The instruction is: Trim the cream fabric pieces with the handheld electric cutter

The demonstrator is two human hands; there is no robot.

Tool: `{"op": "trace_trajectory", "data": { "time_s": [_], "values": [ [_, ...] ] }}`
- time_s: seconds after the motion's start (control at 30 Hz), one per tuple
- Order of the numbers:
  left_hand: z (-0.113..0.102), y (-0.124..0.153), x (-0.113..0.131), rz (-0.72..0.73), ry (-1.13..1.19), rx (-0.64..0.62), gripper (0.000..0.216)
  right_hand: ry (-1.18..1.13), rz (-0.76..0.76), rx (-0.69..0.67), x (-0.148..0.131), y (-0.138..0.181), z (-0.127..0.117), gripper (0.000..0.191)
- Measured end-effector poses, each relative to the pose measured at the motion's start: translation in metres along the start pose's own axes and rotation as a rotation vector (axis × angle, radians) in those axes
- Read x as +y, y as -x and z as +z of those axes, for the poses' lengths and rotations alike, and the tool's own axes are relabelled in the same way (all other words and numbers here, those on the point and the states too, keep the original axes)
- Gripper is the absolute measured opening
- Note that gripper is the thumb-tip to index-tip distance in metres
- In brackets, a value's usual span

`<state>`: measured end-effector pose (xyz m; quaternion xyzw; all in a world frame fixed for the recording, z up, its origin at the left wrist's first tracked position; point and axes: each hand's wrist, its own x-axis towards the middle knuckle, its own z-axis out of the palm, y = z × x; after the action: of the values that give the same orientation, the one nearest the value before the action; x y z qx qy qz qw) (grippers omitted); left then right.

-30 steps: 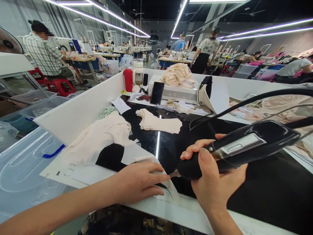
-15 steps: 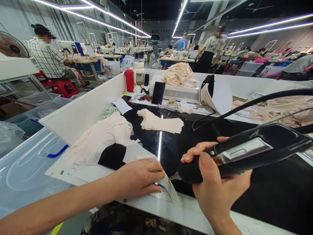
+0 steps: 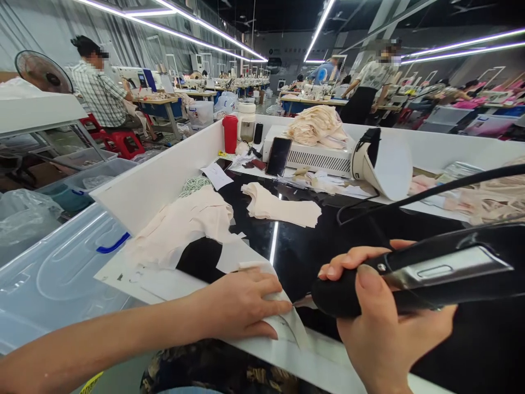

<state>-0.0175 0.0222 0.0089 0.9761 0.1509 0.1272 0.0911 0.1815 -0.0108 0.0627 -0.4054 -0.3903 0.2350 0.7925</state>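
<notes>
My left hand [image 3: 250,301] lies palm down with fingers stretched out, pressing a pale fabric strip [image 3: 298,326] against the near edge of the table. In my right hand [image 3: 385,323] is a black corded hand tool [image 3: 455,273] with a silver panel; fingers and thumb wrap round its rounded front end. Its thin metal tip [image 3: 304,301] meets the strip close to my left fingertips. Beyond my left hand lies a heap of cream fabric pieces [image 3: 188,221]. Further back, a small stack of cream cut pieces [image 3: 283,205] rests on the glossy black tabletop [image 3: 303,246].
At the back stand a red cup [image 3: 230,134], a jar [image 3: 246,123], a phone [image 3: 279,156] and a white box [image 3: 311,158] with fabric on top. A white visor [image 3: 388,164] leans there. The tool's cord [image 3: 435,191] arches across the right. A low white wall [image 3: 159,180] borders the left.
The view has swung slightly left, so the scene sits further right. My left fingers have spread and reached closer to the tool's tip. My right hand keeps its grip on the tool.
</notes>
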Motion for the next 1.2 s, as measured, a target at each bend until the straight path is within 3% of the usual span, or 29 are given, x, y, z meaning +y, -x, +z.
{"op": "trace_trajectory", "data": {
  "time_s": [0.4,0.87,1.2],
  "values": [
    [-0.001,0.0,0.008,-0.035,-0.03,-0.001,0.045,-0.044,-0.033,0.008,0.001,-0.01,0.011,0.046],
    [0.01,0.004,0.006,-0.071,-0.002,0.085,0.051,-0.086,-0.008,-0.02,0.008,-0.012,0.018,0.045],
    [0.01,0.006,0.005,-0.058,0.03,0.103,0.053,-0.109,-0.03,-0.089,0.022,-0.011,0.02,0.041]
  ]
}}
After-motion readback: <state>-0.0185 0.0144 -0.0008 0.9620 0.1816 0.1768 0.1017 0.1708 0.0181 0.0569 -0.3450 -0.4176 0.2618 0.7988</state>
